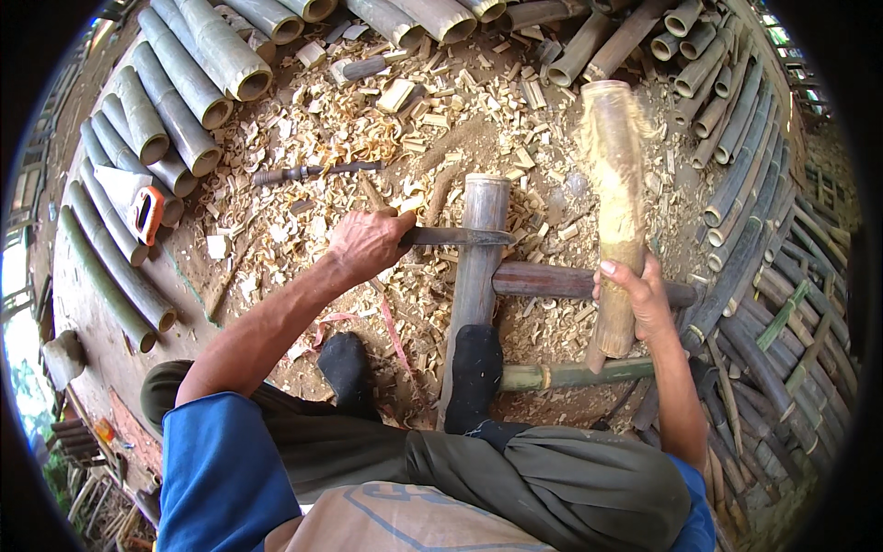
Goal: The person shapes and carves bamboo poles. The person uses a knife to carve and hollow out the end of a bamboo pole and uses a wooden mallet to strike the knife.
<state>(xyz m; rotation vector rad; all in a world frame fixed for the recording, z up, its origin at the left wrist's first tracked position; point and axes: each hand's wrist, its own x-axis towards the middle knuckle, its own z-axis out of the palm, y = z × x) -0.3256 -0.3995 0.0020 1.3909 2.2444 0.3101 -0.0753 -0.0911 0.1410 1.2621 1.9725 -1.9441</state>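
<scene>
My left hand (366, 241) grips the handle of a flat knife blade (457, 236) laid across a bamboo section (478, 267) that runs away from me on the ground. My right hand (640, 296) holds a thick wooden mallet (615, 198) upright, its frayed head raised to the right of the bamboo. My black-socked foot (475, 365) presses on the near part of the bamboo. The other foot (348, 368) rests on the ground beside it. A dark wooden bar (561, 281) lies crosswise under the bamboo.
Wood chips (368, 138) cover the ground. Cut bamboo tubes (184, 83) are stacked at the left and top. Split bamboo strips (763, 276) pile up at the right. A hand saw (138, 202) lies on the left tubes, a chisel (313, 171) among the chips.
</scene>
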